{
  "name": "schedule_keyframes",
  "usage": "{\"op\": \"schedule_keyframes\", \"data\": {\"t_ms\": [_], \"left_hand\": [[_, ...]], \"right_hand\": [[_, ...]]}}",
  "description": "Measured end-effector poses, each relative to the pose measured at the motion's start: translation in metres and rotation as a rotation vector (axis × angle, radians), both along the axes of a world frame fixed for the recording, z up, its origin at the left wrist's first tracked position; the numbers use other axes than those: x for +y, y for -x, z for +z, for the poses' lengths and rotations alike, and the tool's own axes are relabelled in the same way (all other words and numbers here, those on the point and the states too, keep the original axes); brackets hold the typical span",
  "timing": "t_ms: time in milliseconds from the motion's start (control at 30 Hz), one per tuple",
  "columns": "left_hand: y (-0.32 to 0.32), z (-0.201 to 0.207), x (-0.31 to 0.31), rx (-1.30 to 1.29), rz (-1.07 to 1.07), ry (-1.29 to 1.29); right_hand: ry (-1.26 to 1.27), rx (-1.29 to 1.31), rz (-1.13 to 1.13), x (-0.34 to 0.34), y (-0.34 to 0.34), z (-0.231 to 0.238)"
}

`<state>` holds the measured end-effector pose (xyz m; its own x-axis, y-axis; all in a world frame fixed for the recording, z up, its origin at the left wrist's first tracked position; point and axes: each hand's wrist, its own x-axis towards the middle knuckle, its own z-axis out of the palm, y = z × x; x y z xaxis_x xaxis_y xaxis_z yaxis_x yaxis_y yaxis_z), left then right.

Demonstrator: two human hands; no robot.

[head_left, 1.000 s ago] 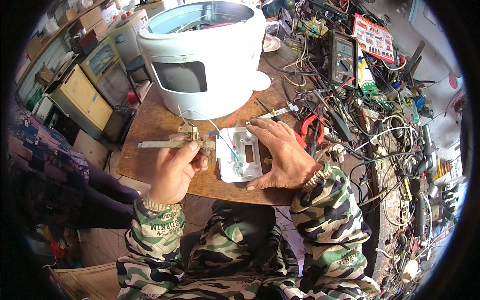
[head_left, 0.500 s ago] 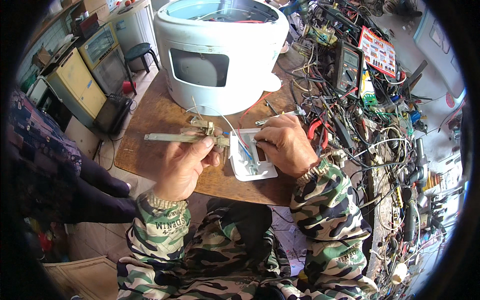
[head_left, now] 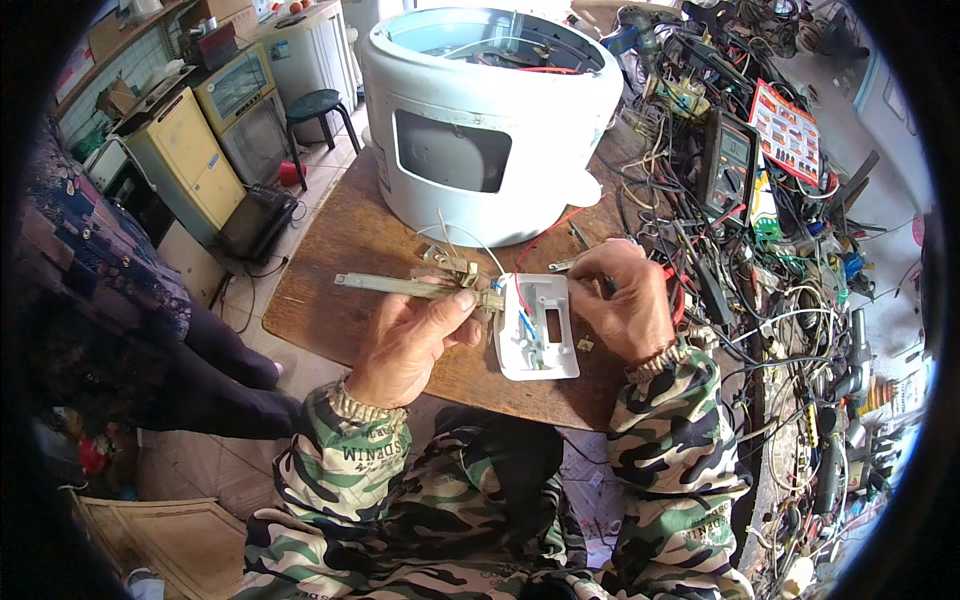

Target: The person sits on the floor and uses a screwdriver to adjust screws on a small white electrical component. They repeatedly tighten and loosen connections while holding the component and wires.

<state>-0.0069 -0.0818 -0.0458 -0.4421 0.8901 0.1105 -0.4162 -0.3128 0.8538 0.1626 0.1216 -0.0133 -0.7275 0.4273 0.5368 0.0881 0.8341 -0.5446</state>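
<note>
My left hand [head_left: 410,345] pinches a long, flat metal lever [head_left: 385,286] with a small brass-coloured bracket at its end. The lever's right end reaches the edge of a white plastic panel [head_left: 515,362], which lies on the wooden table with its hollow side up. Red, white and blue-sleeved wires run into that panel, and a rectangular slot opens in it. Just right of the panel, my right hand [head_left: 630,300] is closed, its thumb and fingers pressed together; what they hold, if anything, is hidden. A small pale piece [head_left: 585,344] lies below those fingers.
A white round appliance shell [head_left: 450,210] with a window opening stands at the back of the table [head_left: 320,260]. To the right are tangled cables, a multimeter [head_left: 731,165] and red-handled pliers [head_left: 677,295]. At left, another person [head_left: 130,290] stands near cabinets and a stool [head_left: 315,104].
The whole view has shifted, moving the scene rightward and slightly down. My right hand has come off the panel to its right, uncovering the slot. My left hand keeps hold of the lever.
</note>
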Motion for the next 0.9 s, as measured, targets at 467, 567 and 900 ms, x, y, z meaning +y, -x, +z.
{"op": "schedule_keyframes", "data": {"t_ms": [467, 567, 900], "left_hand": [[0.0, -0.001, 0.002, 0.055, -0.014, 0.02], [0.0, 0.0, 0.0, 0.038, -0.035, -0.004], [-0.001, 0.01, 0.002, 0.04, -0.005, 0.099]], "right_hand": [[-0.07, -0.328, 0.261, 0.009, -0.039, 0.004], [-0.176, -0.334, 0.231, 0.006, -0.037, 0.0], [-0.183, -0.329, 0.229, -0.001, -0.033, -0.007]]}}
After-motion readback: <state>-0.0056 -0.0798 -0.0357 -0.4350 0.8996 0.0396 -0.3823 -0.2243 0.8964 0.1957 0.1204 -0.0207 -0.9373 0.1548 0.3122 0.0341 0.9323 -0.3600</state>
